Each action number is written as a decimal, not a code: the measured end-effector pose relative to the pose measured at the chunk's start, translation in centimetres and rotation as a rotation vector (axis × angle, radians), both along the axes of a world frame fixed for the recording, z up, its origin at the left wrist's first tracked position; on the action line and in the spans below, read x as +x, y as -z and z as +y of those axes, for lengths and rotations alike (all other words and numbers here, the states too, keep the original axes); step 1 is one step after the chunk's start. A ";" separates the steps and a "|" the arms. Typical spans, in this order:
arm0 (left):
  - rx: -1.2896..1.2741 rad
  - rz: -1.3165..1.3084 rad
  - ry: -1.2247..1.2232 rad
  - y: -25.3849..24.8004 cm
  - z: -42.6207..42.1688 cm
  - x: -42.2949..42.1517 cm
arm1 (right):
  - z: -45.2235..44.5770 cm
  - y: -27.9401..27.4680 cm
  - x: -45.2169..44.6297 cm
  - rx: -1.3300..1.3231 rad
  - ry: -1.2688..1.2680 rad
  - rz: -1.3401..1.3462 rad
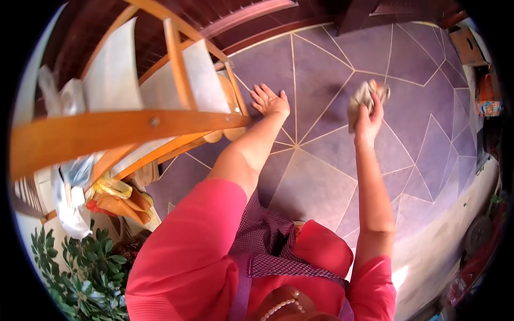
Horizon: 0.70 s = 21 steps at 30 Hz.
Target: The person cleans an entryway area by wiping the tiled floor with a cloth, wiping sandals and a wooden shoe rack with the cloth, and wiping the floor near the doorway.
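Gripping a crumpled, pale cloth (360, 102) in the right hand (369, 122), with thumb and fingers closed around the fabric, above a purple floor (324, 160) crossed by pale angular lines. Unable to tell contact from a slight gap between cloth and floor. Reaching forward as well with the left hand (270, 102), bare and spread wide, well apart to the left of the cloth, just beside the end of a wooden rack (107, 131) fitted with white panels (113, 69). Wearing a pink top (184, 246) and a purple checked apron (254, 222), nearer the camera than either hand. Visible farther left and nearer than the left hand: a yellow bag (112, 187), a white plastic bag (73, 216) and a leafy plant (80, 262). Well to the right of the right hand, beyond the cloth, a cardboard box (465, 48).
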<state>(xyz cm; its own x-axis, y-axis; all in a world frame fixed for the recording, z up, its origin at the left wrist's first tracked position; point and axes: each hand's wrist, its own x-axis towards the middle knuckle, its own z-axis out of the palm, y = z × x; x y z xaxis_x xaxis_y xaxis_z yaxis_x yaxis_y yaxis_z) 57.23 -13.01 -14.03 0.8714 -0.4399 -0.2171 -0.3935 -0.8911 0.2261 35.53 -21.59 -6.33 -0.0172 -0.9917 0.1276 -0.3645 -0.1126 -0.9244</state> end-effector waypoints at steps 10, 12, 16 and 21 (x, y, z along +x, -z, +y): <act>-0.057 -0.180 -0.021 1.7 0.8 -2.0 | -3.7 1.8 21.9 -0.341 -0.380 0.207; 0.006 -0.117 -0.012 1.7 0.5 -1.8 | -4.0 4.8 25.6 -0.203 -0.453 0.508; 0.063 -0.200 0.004 3.2 0.8 -1.7 | -3.5 7.1 25.8 -0.170 -0.542 0.914; -0.013 -0.225 0.006 2.6 0.5 -2.0 | -6.7 6.2 22.9 -0.210 -0.690 1.012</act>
